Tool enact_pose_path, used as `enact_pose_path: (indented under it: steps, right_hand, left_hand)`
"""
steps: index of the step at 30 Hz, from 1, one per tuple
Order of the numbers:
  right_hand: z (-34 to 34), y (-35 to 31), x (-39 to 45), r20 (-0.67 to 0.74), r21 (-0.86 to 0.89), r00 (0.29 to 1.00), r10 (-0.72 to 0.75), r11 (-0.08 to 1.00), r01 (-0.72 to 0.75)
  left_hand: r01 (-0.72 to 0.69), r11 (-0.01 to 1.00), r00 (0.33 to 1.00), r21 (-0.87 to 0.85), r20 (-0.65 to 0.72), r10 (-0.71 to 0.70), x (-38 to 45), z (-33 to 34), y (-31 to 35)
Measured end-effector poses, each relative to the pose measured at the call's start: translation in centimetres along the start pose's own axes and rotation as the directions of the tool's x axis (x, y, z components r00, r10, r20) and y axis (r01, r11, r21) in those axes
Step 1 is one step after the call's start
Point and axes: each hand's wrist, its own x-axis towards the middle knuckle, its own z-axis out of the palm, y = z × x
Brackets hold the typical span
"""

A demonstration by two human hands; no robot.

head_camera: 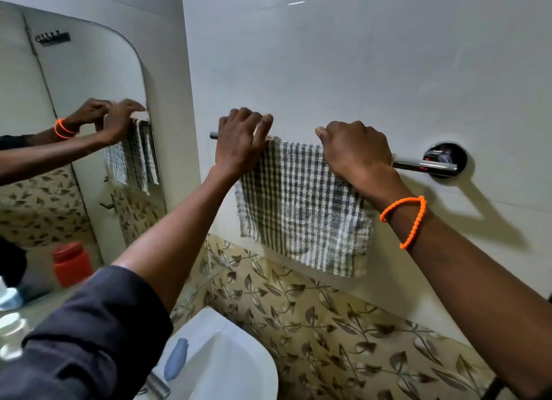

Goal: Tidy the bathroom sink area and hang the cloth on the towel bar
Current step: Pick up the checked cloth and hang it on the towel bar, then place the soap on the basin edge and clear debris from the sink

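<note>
Dark sleeve (89, 340) cut off; both hands' fingers hidden, curled over draped cloth (301, 208)

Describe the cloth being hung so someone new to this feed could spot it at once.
Find the chrome towel bar on the white wall right of the mirror. The cloth drapes over it, under the left hand and right hand. It is the only grey-and-white checked fabric, unlike the leaf-patterned tiles below.

We see bare bar (418, 162) free only right of the cloth (301, 208), up to its wall mount (448, 159). The mirror (74, 130) hems in the left; the sink (239, 366) sits below.
</note>
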Motion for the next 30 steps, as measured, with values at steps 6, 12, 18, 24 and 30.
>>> enact_pose_path:
  steps: [6,12,18,24,30]
  right_hand:
    - [1.0,-4.6,-1.6,-0.405,0.081,0.908,-0.102,0.986,0.147]
    - [9.7,-12.0,-7.0,-0.246,0.307,0.916,-0.316,0.871,0.383]
    - [20.6,-20.4,-17.1,-0.063,0.557,0.858,-0.51,0.695,0.454]
    - [26.1,-31.0,-28.8,-0.002,0.765,0.64,-0.769,0.411,0.496]
    - [29.9,-40.3,-37.6,0.094,0.851,0.34,-0.936,0.252,0.46]
  left_hand:
    - [0.037,0.987,0.946,-0.155,-0.313,-0.085,-4.9,1.8,0.8]
    - [0.37,0.88,0.82,-0.296,-0.341,-0.46,-17.1,2.9,-2.0]
    - [0.703,0.704,0.695,-0.104,-0.116,-0.71,-36.6,1.8,-5.2]
    - [0.858,0.477,0.507,0.191,-0.156,-0.848,-52.9,-3.1,-8.7]
    - [0.683,0.095,0.158,0.724,-0.02,-0.987,-63.1,-9.0,-16.6]
